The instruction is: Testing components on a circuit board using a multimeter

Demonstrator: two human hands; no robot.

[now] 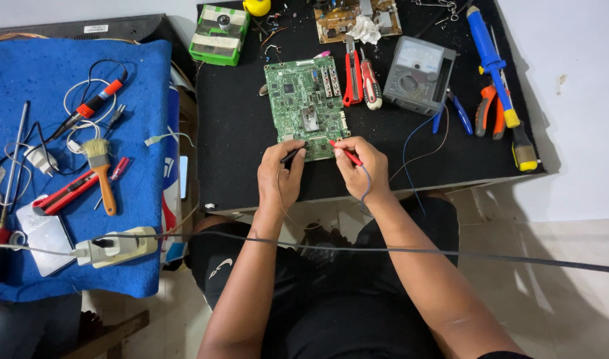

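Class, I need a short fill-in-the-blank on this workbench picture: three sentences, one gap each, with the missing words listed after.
1. The right hand holds a probe whose colour is ____.
2. Both probe tips touch the near edge of the green ____.
3. The paintbrush lies on a cloth whose colour is ____.

Missing words: red; circuit board; blue. The left hand holds the black probe.

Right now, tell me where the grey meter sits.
The grey meter lies on the black mat, upper right of the green circuit board, between the red-handled cutters and the orange pliers.
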